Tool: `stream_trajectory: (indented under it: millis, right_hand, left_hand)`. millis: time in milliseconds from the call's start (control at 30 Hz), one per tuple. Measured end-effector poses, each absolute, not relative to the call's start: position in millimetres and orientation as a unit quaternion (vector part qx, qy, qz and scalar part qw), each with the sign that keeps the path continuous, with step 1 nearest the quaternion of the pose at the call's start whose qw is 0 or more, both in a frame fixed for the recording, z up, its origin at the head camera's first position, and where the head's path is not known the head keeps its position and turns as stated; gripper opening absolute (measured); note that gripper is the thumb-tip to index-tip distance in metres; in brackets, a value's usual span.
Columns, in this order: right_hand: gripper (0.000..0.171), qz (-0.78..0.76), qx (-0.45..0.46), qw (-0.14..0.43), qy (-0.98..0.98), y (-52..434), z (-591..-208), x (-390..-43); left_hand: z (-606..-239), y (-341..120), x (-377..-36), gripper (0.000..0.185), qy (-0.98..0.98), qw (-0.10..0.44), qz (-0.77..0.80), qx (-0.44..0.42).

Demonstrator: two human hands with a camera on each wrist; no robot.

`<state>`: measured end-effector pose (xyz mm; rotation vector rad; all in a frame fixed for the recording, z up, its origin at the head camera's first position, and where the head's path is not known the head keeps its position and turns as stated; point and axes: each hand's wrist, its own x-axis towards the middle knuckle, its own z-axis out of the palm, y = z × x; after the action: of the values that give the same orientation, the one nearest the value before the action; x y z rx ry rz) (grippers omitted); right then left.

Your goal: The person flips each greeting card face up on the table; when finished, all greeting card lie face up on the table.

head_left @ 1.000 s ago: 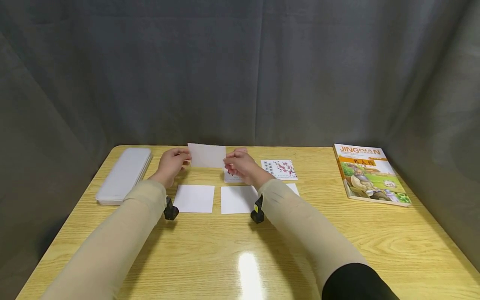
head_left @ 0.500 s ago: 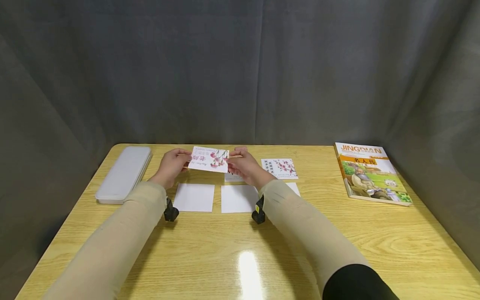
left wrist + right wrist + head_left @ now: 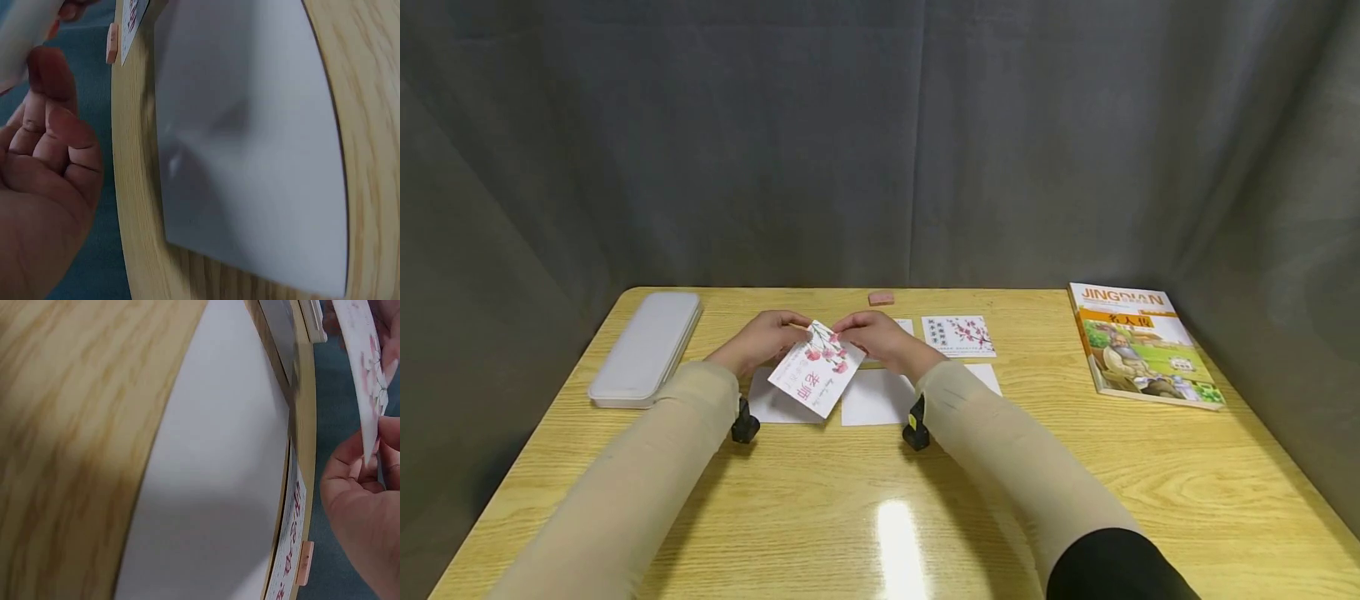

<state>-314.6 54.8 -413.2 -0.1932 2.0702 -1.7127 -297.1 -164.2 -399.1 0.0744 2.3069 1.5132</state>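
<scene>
A white card [image 3: 820,371] printed with pink flowers and Chinese characters is held tilted above the table in the head view. My left hand [image 3: 765,340] pinches it near the upper left edge. At its upper right, my right hand [image 3: 880,337] pinches the corner between thumb and fingers, as the right wrist view also shows. Beneath the held card lies a blank white card [image 3: 767,407], partly covered. Beside it are two more blank cards, one in the middle [image 3: 874,400] and one partly behind the right sleeve [image 3: 985,377].
Behind the blank cards lie a blossom-printed card [image 3: 958,336] and another card [image 3: 906,325] mostly hidden by the right hand. A pink eraser-like block [image 3: 881,297] sits at the back edge. A white case [image 3: 646,346] lies left, a book [image 3: 1138,346] right.
The card's plain back faced me first; it has been tipped to show its printed face, then turned sideways and lowered. The hands have drawn closer together, uncovering the pink block.
</scene>
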Motion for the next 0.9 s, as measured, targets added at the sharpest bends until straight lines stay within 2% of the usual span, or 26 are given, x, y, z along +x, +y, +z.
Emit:
stream_trajectory:
  millis: [100, 267, 367, 500, 600, 833, 900]
  right_hand:
    - [0.030, -0.632, -0.062, 0.226, 0.739, 53, -412, -314]
    - [0.039, -0.707, -0.012, 0.218, 0.673, 56, -410, -314]
    - [0.030, -0.739, -0.011, 0.223, 0.636, 60, -412, -314]
    - [0.007, -0.751, -0.034, 0.239, 0.615, 59, -415, -313]
    - [0.004, -0.753, -0.037, 0.231, 0.615, 55, -416, -312]
    - [0.002, -0.751, 0.006, 0.155, 0.642, 46, -413, -313]
    - [0.004, -0.740, 0.016, 0.142, 0.657, 46, -413, -315]
  left_hand:
    - [-400, -163, -297, 0.040, 0.828, 0.178, 0.532, 0.030]
    - [-400, -170, -299, 0.017, 0.799, 0.108, 0.591, -0.011]
    - [-400, -176, -301, 0.009, 0.756, 0.060, 0.650, -0.042]
    - [-400, -181, -300, 0.009, 0.717, 0.021, 0.693, -0.073]
    - [-400, -182, -299, 0.010, 0.707, 0.013, 0.702, -0.088]
    - [-404, -183, -294, 0.010, 0.728, 0.040, 0.678, -0.088]
    - [-405, -184, -292, 0.017, 0.757, 0.038, 0.647, -0.077]
